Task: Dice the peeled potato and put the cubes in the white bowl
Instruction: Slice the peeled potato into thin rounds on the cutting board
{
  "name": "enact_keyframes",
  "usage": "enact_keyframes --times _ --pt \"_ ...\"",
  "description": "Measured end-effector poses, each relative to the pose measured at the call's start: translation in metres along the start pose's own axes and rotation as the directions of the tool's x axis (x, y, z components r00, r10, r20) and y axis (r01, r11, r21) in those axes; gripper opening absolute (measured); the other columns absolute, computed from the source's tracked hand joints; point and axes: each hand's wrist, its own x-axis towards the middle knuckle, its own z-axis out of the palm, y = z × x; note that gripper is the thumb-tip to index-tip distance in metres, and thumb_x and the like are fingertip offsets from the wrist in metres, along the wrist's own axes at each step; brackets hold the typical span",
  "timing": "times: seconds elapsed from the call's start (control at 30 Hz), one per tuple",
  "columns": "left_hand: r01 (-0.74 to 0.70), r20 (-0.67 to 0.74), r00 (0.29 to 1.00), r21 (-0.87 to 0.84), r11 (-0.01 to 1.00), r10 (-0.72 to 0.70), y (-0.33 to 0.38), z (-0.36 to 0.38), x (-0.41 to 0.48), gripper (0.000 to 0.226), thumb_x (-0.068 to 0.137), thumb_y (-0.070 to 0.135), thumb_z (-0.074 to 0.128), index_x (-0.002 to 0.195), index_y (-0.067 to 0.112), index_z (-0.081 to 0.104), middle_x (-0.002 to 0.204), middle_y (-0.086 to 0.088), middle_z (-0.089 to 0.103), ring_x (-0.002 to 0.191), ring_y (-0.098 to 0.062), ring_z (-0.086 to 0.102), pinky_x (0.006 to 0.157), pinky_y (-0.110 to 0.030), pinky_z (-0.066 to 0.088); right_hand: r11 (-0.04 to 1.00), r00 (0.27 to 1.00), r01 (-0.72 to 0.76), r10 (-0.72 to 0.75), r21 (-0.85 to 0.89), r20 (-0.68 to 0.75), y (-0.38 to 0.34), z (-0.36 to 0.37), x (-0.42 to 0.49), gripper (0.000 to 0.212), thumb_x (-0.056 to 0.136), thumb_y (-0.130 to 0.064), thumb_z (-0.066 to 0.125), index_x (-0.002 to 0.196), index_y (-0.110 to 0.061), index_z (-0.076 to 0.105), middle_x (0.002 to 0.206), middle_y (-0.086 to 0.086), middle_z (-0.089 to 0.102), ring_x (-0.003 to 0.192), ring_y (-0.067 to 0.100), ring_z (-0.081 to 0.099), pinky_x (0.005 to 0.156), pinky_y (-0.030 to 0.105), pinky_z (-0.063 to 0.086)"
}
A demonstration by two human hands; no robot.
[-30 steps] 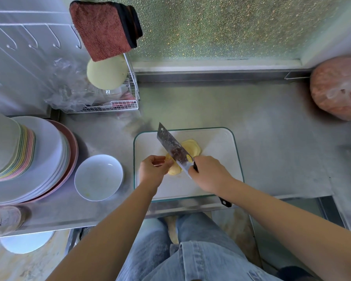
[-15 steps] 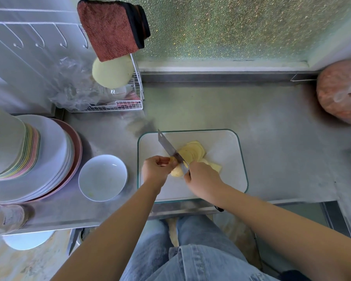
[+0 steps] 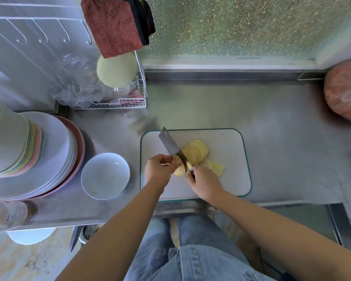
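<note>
On the white cutting board (image 3: 229,179) lies a fanned pile of yellow potato slices (image 3: 197,152). My left hand (image 3: 160,169) grips the uncut end of the peeled potato (image 3: 179,170), fingers curled over it. My right hand (image 3: 205,182) grips the handle of a cleaver (image 3: 171,146); its blade stands edge-down against the potato, right beside my left fingers. The white bowl (image 3: 105,176) sits on the counter left of the board and holds no potato pieces.
A stack of plates (image 3: 49,155) and coloured bowls fills the left counter. A wire rack (image 3: 120,103) with plastic bags and a red cloth (image 3: 114,27) stands behind. A pink-orange bag (image 3: 344,92) lies far right. The counter's front edge runs just below the board.
The cleaver has come down from a raised tilt onto the potato, and more slices have fanned out to its right. My left hand has stayed on the potato end.
</note>
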Motion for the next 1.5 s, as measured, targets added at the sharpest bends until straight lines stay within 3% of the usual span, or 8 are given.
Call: enact_keyframes --times 0.23,0.43,0.6,0.73,0.83,1.0,1.3,1.5 --pt "-0.107 0.005 0.994 0.146 0.983 0.108 0.005 -0.001 -0.005 0.029 0.077 0.03 0.079 0.097 0.021 0.061 0.096 0.005 0.065 0.079 -0.015 0.067 0.075 -0.04 0.058 0.992 1.0 0.025 -0.023 0.127 -0.017 0.001 -0.033 0.006 0.036 0.093 -0.021 0.049 0.06 -0.019 0.036 0.053 -0.004 0.037 0.053 0.017 0.04 0.047 0.029 0.022" --pt "-0.549 0.283 0.835 0.459 0.698 0.471 0.007 -0.007 -0.006 0.03 0.083 0.017 0.071 0.111 0.022 0.067 0.11 0.014 0.052 0.087 -0.01 0.06 0.068 -0.011 0.047 0.955 0.996 -0.001 0.029 0.297 -0.09 0.01 -0.052 0.009 0.022 0.092 -0.02 0.048 0.078 -0.003 0.052 0.061 0.009 0.053 0.052 0.029 0.055 0.055 0.04 0.047" --pt "-0.629 0.415 0.776 0.569 0.53 0.475 0.011 -0.019 0.004 0.026 0.08 0.016 0.074 0.104 0.02 0.064 0.104 0.005 0.061 0.093 -0.017 0.056 0.083 -0.036 0.052 0.936 0.999 -0.031 0.044 0.351 -0.029 0.019 -0.049 0.0 0.019 0.092 -0.018 0.047 0.078 -0.006 0.049 0.061 0.008 0.05 0.041 0.024 0.053 0.043 0.03 0.042" --pt "-0.599 0.448 0.799 0.655 0.461 0.403 0.021 -0.029 0.005 0.022 0.082 0.027 0.073 0.1 0.02 0.062 0.095 0.005 0.06 0.087 -0.017 0.055 0.076 -0.028 0.047 0.946 1.0 -0.014 0.013 0.323 0.007 0.017 -0.047 -0.001 0.02 0.092 -0.021 0.046 0.078 -0.008 0.049 0.058 0.005 0.051 0.042 0.025 0.057 0.047 0.034 0.046" --pt "-0.5 0.319 0.861 0.671 0.548 0.395 0.021 -0.042 0.001 0.024 0.083 0.035 0.072 0.096 0.019 0.059 0.087 0.006 0.06 0.076 -0.017 0.055 0.065 -0.026 0.041 0.956 1.0 0.026 -0.03 0.293 0.009 0.014 -0.043 -0.001 0.022 0.093 -0.021 0.044 0.074 -0.009 0.046 0.055 0.004 0.049 0.046 0.028 0.058 0.051 0.039 0.048" --pt "-0.146 -0.096 0.968 0.532 0.834 0.231 0.015 -0.047 -0.005 0.024 0.084 0.035 0.069 0.086 0.018 0.052 0.075 -0.003 0.062 0.068 -0.028 0.064 0.067 -0.042 0.058 0.984 0.995 0.095 -0.099 0.149 0.017 0.01 -0.02 0.002 0.037 0.092 -0.019 0.046 0.061 -0.021 0.025 0.055 -0.004 0.035 0.063 0.027 0.041 0.056 0.035 0.027" --pt "-0.017 -0.106 0.993 0.372 0.928 0.061 0.019 -0.025 -0.018 0.026 0.086 0.033 0.07 0.093 0.014 0.053 0.086 -0.006 0.063 0.06 -0.02 0.068 0.044 -0.02 0.05 0.998 0.997 0.058 -0.057 0.036 -0.048 0.035 -0.006 -0.003 0.021 0.095 -0.022 0.043 0.077 -0.014 0.036 0.079 0.02 0.061 0.078 0.04 0.056 0.059 0.033 0.026" --pt "-0.037 -0.063 0.996 0.354 0.934 0.063 0.026 -0.007 -0.017 0.028 0.086 0.032 0.07 0.092 0.01 0.054 0.079 -0.002 0.061 0.055 -0.016 0.067 0.064 -0.039 0.059 0.996 0.989 -0.07 0.078 0.064 -0.125 0.06 -0.028 -0.002 0.028 0.095 -0.021 0.044 0.071 -0.013 0.033 0.071 0.017 0.055 0.071 0.039 0.051 0.058 0.034 0.027"
